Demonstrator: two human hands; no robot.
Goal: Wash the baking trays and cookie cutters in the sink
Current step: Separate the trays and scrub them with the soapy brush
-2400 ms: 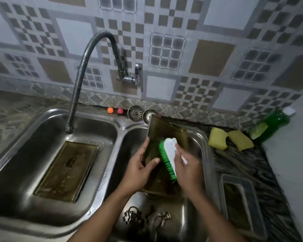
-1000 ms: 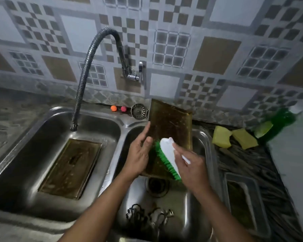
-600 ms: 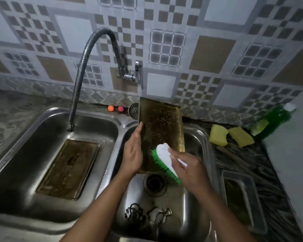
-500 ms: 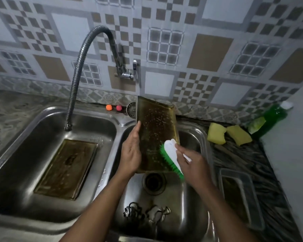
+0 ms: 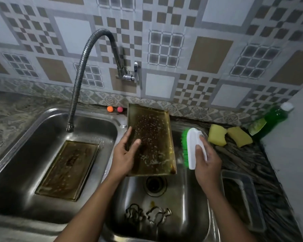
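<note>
The baking tray [image 5: 150, 142] stands nearly on end over the right-hand basin, mid-frame. Its greasy brown face is speckled with pale droplets or suds and turned toward the person, and its lower edge hangs just above the drain [image 5: 155, 185]. To my eye the step in hand is scrubbing that face. It would go best with the scrub brush [image 5: 193, 147] laid bristles-first against the metal and worked in short firm strokes into the corners where dark residue gathers, with the tray braced so it cannot slip. The left hand [image 5: 124, 154] grips the tray's left edge, thumb laid across the front, the other fingers wrapped round the edge and mostly hidden behind. The right hand [image 5: 206, 163] is closed over the brush's white back. The green bristles face the tray but are clear of it, just right of its edge. Lower in the same basin lie the cookie cutters [image 5: 147, 215], unwashed by the look of them. A second tray [image 5: 66, 170] sits flat in the left basin under the hose tap [image 5: 87, 67]. Yellow sponges [image 5: 217, 135] and a green soap bottle [image 5: 273, 117] wait on the counter at right.
</note>
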